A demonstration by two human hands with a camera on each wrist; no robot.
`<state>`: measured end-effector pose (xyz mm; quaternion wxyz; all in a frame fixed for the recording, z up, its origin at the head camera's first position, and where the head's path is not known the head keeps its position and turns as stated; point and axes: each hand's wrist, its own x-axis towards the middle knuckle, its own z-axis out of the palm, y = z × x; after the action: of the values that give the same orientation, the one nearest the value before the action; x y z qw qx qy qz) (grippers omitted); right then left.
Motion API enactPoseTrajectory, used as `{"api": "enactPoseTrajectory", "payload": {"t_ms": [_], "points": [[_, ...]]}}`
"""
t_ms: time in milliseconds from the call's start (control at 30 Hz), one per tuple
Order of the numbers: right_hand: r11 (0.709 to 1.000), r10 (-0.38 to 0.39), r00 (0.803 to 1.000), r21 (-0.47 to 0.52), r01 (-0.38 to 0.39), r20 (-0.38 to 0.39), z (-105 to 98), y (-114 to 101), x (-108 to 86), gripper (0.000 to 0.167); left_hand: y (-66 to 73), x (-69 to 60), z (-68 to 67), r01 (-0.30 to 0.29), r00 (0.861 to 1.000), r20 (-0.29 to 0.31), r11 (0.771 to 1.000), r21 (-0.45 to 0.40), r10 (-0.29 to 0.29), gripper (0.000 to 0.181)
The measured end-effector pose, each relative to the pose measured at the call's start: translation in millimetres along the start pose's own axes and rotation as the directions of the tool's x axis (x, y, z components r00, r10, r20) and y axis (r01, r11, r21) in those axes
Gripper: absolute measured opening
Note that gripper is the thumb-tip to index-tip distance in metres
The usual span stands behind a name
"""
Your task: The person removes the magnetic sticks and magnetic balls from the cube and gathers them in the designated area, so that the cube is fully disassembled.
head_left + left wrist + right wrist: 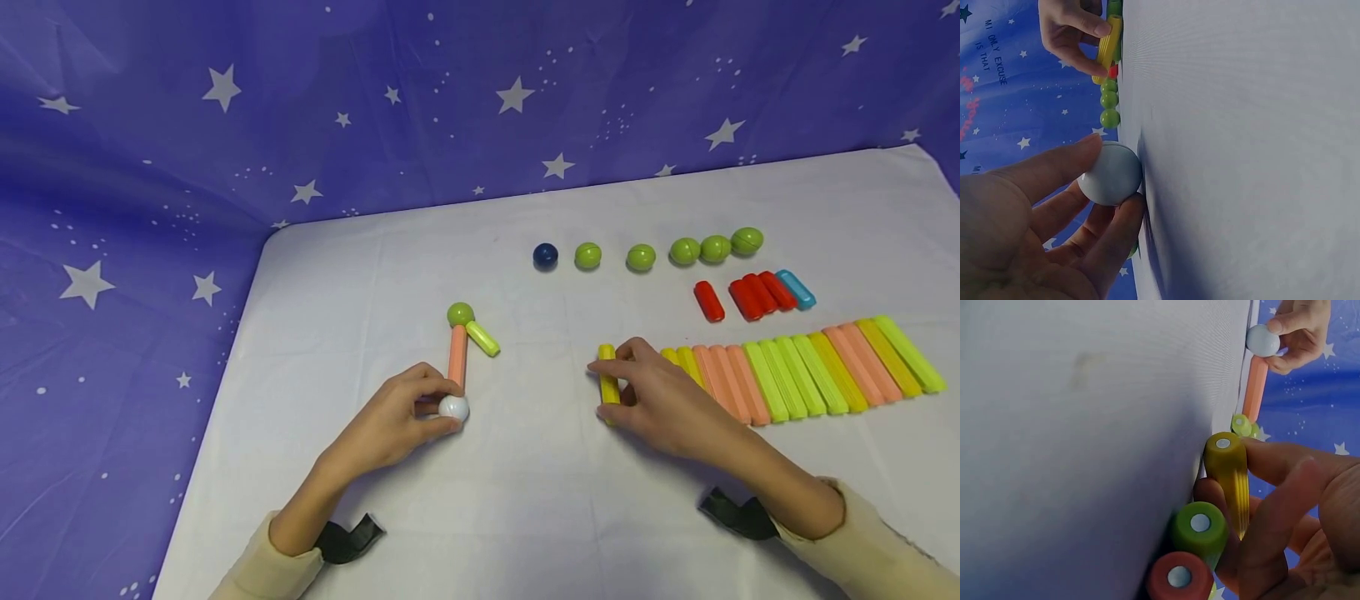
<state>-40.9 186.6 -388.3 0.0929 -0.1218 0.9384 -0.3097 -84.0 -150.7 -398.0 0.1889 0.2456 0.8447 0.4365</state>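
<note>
In the head view my left hand (393, 421) pinches a white ball (453, 407) between thumb and fingers. That ball sits at the near end of a salmon-coloured magnetic rod (457, 358). A green ball (461, 314) is at the rod's far end, and a short lime rod (483, 338) slants away from it. My right hand (667, 396) grips a yellow magnetic rod (609, 379) by its sides, left of the row of rods. Seen in the right wrist view, the yellow rod (1227, 465) shows a round silvery spot on its end.
A long row of yellow, salmon and lime rods (798, 375) stretches rightward from the right hand. Behind it lie several short red rods (753, 296) and a blue one (796, 289). Farther back, a dark blue ball (545, 256) and several green balls (641, 257) form a line.
</note>
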Motion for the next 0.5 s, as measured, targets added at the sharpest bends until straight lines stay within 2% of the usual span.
{"api": "enactPoseTrajectory", "payload": {"t_ms": [267, 500], "points": [[0.998, -0.008, 1.000, -0.057, 0.007, -0.015, 2.6, -1.9, 5.1, 0.051, -1.3, -0.1, 0.1, -0.006, 1.000, -0.001, 1.000, -0.010, 0.006, 0.028], [0.997, 0.007, 0.999, -0.070, -0.010, -0.042, 0.3, -2.0, 2.6, 0.041, -2.0, 0.5, 0.3, -0.012, 1.000, 0.003, 1.000, -0.012, 0.012, 0.028]]}}
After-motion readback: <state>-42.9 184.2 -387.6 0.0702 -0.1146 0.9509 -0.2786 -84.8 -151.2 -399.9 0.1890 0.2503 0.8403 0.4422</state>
